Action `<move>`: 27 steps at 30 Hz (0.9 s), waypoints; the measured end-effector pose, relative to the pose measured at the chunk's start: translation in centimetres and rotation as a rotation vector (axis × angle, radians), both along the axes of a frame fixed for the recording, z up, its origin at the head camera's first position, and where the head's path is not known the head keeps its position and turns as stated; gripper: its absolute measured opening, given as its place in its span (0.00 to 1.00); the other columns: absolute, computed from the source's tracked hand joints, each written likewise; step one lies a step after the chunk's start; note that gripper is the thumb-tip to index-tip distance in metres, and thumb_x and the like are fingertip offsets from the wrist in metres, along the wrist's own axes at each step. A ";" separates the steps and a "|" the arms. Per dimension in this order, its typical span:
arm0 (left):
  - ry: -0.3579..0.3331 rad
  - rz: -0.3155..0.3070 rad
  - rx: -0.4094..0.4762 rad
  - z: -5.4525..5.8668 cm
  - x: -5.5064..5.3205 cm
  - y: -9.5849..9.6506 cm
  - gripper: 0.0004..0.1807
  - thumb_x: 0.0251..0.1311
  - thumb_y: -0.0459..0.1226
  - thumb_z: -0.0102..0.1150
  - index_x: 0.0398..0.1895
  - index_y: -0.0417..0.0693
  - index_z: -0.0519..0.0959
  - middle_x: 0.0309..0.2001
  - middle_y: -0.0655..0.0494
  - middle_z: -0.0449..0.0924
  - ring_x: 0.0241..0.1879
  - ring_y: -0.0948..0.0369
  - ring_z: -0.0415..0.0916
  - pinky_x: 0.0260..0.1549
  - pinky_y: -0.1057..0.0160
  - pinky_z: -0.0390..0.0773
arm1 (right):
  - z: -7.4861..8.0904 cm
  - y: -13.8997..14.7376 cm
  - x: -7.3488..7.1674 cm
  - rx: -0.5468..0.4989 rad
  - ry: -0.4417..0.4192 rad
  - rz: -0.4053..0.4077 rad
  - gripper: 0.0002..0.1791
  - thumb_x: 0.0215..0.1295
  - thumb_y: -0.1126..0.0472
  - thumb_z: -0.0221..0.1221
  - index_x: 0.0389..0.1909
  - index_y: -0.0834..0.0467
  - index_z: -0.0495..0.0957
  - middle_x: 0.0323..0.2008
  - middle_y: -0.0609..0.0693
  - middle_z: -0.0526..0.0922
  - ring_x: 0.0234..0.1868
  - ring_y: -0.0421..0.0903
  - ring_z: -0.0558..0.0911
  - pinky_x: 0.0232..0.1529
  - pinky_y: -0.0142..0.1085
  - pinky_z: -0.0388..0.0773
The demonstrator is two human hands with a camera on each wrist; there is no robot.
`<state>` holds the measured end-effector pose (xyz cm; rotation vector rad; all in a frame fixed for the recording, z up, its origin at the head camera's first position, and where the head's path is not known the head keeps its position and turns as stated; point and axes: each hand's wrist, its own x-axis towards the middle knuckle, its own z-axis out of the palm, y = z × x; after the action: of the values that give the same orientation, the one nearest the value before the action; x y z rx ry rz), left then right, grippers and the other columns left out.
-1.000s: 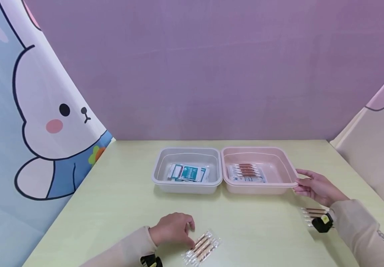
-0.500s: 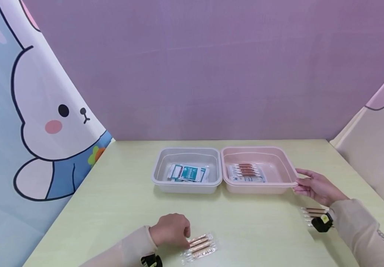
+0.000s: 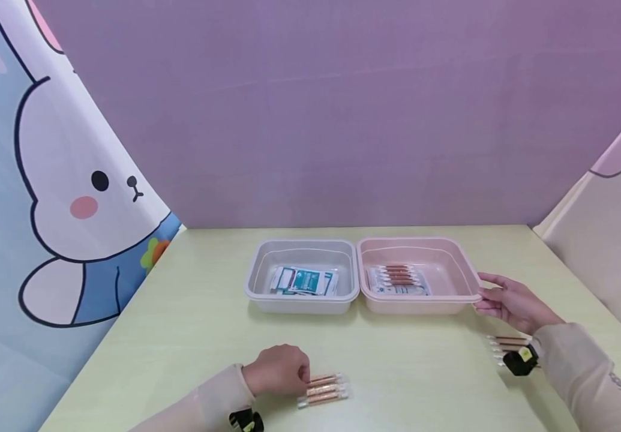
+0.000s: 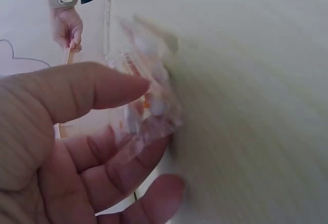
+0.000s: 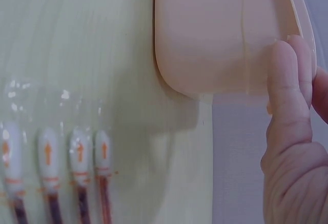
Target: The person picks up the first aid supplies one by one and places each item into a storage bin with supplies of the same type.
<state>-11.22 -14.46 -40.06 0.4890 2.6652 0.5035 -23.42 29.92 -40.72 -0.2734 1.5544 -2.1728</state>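
Observation:
My left hand [image 3: 279, 370] pinches one end of a clear packet of iodine cotton swabs [image 3: 329, 390] near the front of the table. Close up in the left wrist view, the thumb and fingers have the crinkled wrapper [image 4: 154, 126] between them, with white swab tips inside. At the right, my right hand [image 3: 514, 303] grips the right front corner of a pink plastic basin [image 3: 450, 273]. From the right wrist view, its fingers [image 5: 284, 75] lie along the outer wall under the rim. Inside that basin lie brown-stemmed swabs on blue-and-white packets [image 3: 399, 282].
A grey basin [image 3: 302, 296] with several teal-and-white sachets [image 3: 307, 281] stands against the pink one's left side. Another swab packet [image 3: 504, 343] lies below my right wrist, partly hidden by the wrist camera. A purple cloth [image 3: 342, 120] rises behind the table.
The swab packet at my left hand has turned from a steep slant to nearly level, and the fingers have closed on its left end. My right hand and both basins have stayed put.

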 end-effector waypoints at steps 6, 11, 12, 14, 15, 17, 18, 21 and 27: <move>0.023 0.043 0.093 0.0 -0.6 -0.1 0.06 0.49 0.34 0.64 0.21 0.52 0.77 0.22 0.66 0.70 0.24 0.67 0.65 0.25 0.66 0.67 | -0.1 0.0 0.0 -0.017 -0.008 0.007 0.18 0.70 0.73 0.49 0.42 0.46 0.79 0.34 0.58 0.83 0.31 0.47 0.86 0.37 0.36 0.81; 0.068 0.056 0.190 0.0 -1.2 -0.2 0.05 0.50 0.32 0.61 0.23 0.51 0.77 0.23 0.64 0.73 0.24 0.66 0.67 0.26 0.65 0.69 | -0.1 0.0 0.0 -0.018 -0.012 0.000 0.18 0.70 0.73 0.49 0.42 0.46 0.79 0.34 0.58 0.83 0.31 0.47 0.86 0.37 0.36 0.81; 0.079 0.058 0.208 -0.1 -1.3 -0.3 0.05 0.50 0.31 0.61 0.24 0.51 0.77 0.23 0.64 0.73 0.24 0.66 0.68 0.27 0.64 0.69 | -0.1 0.0 0.0 -0.019 -0.012 -0.001 0.18 0.70 0.73 0.49 0.42 0.46 0.79 0.34 0.58 0.83 0.31 0.47 0.86 0.37 0.36 0.81; 0.099 0.069 0.241 -0.1 -1.6 -0.3 0.05 0.50 0.31 0.60 0.24 0.51 0.77 0.23 0.64 0.74 0.24 0.66 0.68 0.27 0.64 0.69 | -0.1 0.0 0.1 -0.021 -0.013 -0.001 0.18 0.70 0.73 0.49 0.42 0.46 0.79 0.34 0.58 0.83 0.31 0.47 0.86 0.37 0.36 0.81; 0.107 0.075 0.257 -0.1 -1.7 -0.4 0.05 0.50 0.30 0.60 0.25 0.51 0.78 0.22 0.64 0.73 0.23 0.66 0.67 0.26 0.64 0.69 | -0.1 0.0 0.1 -0.023 -0.013 -0.001 0.18 0.70 0.73 0.49 0.42 0.46 0.79 0.34 0.58 0.83 0.31 0.47 0.86 0.37 0.36 0.81; 0.116 0.089 0.295 -0.1 -1.9 -0.4 0.04 0.51 0.30 0.61 0.25 0.49 0.79 0.20 0.64 0.72 0.22 0.67 0.66 0.25 0.65 0.68 | -0.1 0.0 0.1 -0.025 -0.014 -0.001 0.18 0.70 0.73 0.49 0.42 0.46 0.79 0.34 0.58 0.83 0.31 0.47 0.86 0.37 0.37 0.81; 0.120 0.096 0.315 -0.2 -2.1 -0.4 0.04 0.51 0.31 0.62 0.25 0.48 0.79 0.19 0.64 0.72 0.21 0.67 0.66 0.24 0.66 0.67 | -0.1 0.0 0.1 -0.026 -0.015 -0.003 0.18 0.70 0.73 0.49 0.42 0.46 0.79 0.34 0.58 0.83 0.31 0.47 0.86 0.37 0.37 0.81; 0.114 0.132 0.379 -0.2 -2.2 -0.6 0.02 0.54 0.33 0.62 0.26 0.47 0.80 0.16 0.64 0.69 0.17 0.68 0.64 0.19 0.68 0.65 | -0.1 0.0 0.1 -0.024 -0.016 -0.009 0.18 0.69 0.73 0.49 0.42 0.46 0.79 0.34 0.58 0.83 0.31 0.47 0.86 0.37 0.37 0.81; 0.083 0.193 0.509 0.2 -2.3 -0.9 0.02 0.58 0.33 0.62 0.30 0.44 0.81 0.13 0.63 0.67 0.12 0.68 0.61 0.12 0.70 0.61 | -0.1 -0.1 0.1 -0.014 -0.011 -0.018 0.17 0.69 0.72 0.51 0.42 0.46 0.79 0.33 0.60 0.83 0.30 0.46 0.86 0.37 0.36 0.81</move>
<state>-13.53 -15.33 -39.90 0.3949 2.6627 1.2599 -23.33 29.80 -40.77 -0.2528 1.5417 -2.1962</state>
